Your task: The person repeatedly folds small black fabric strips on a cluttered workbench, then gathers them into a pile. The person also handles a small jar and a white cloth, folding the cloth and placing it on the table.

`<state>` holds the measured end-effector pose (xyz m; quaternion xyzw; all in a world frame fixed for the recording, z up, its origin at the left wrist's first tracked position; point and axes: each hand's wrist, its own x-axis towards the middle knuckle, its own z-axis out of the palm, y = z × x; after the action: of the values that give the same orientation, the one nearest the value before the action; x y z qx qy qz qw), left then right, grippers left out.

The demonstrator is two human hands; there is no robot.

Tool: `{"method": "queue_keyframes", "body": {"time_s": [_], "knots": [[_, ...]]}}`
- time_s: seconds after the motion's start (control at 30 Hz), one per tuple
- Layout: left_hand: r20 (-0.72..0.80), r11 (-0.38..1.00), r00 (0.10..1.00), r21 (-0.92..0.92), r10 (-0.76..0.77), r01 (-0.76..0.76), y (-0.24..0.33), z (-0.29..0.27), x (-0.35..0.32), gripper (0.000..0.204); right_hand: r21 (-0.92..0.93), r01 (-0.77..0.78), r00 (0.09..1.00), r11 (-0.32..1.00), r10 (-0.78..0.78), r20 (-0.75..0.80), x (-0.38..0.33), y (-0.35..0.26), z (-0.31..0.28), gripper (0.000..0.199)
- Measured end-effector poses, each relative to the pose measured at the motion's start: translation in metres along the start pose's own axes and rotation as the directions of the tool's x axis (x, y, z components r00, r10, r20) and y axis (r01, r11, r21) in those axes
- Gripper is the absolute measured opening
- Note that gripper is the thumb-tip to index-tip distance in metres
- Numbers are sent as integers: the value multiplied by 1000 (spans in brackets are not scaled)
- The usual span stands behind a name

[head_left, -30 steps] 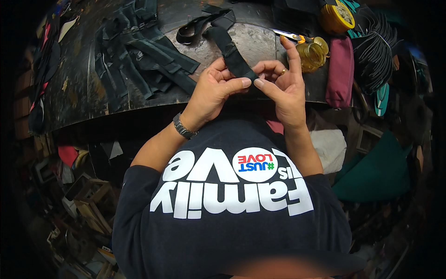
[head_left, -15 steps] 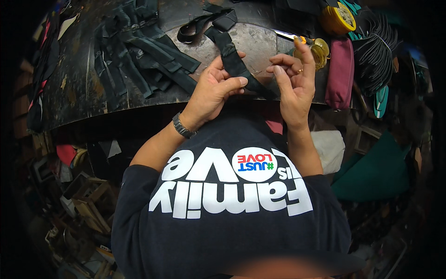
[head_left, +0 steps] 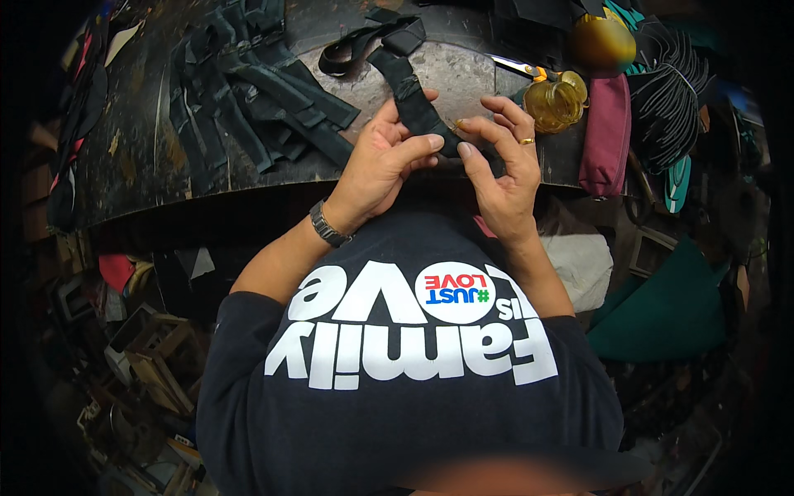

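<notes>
My left hand (head_left: 389, 153) grips a black fabric strap (head_left: 407, 89), thumb on top and fingers behind. The strap slants from the worktop down toward my right hand (head_left: 504, 153). My right hand's fingers are spread, its index fingertip and thumb tip at the strap's lower end. Something yellowish shows on that index fingertip; I cannot make out what. The strap's end is partly hidden by my right fingers. Just beyond the strap lies a looped black webbing piece with a buckle-like block (head_left: 404, 37).
Black fabric strips (head_left: 248, 99) lie piled at left on the dark worktop (head_left: 124, 157). At right are orange-handled scissors (head_left: 529, 70), an amber translucent round thing (head_left: 556, 103), a yellow round container (head_left: 604, 45), a maroon pouch (head_left: 605, 136) and a bundle of black cords (head_left: 668, 91).
My right hand has moved left and its raised index finger has come down to the strap's lower end. My left hand keeps its hold in nearly the same place.
</notes>
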<state>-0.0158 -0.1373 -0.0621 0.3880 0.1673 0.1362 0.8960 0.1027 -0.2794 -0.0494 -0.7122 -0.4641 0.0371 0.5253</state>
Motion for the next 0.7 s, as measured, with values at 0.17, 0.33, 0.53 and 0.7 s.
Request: {"method": "queue_keyframes", "body": {"time_s": [0.17, 0.33, 0.53, 0.7], "knots": [[16, 999, 999, 15, -41, 41, 1, -2, 0, 56, -61, 93, 995, 994, -95, -28, 4, 2, 3, 23], [41, 998, 998, -26, -55, 56, 3, -3, -3, 54, -301, 312, 942, 901, -334, -25, 9, 8, -2, 28], [49, 998, 997, -23, -54, 56, 2, -8, -4, 50, -473, 390, 910, 790, -410, 64, 8, 11, -5, 35], [33, 998, 998, 28, -49, 48, -1, -11, -4, 49, -448, 412, 909, 794, -396, 134, 8, 13, -1, 34]]}}
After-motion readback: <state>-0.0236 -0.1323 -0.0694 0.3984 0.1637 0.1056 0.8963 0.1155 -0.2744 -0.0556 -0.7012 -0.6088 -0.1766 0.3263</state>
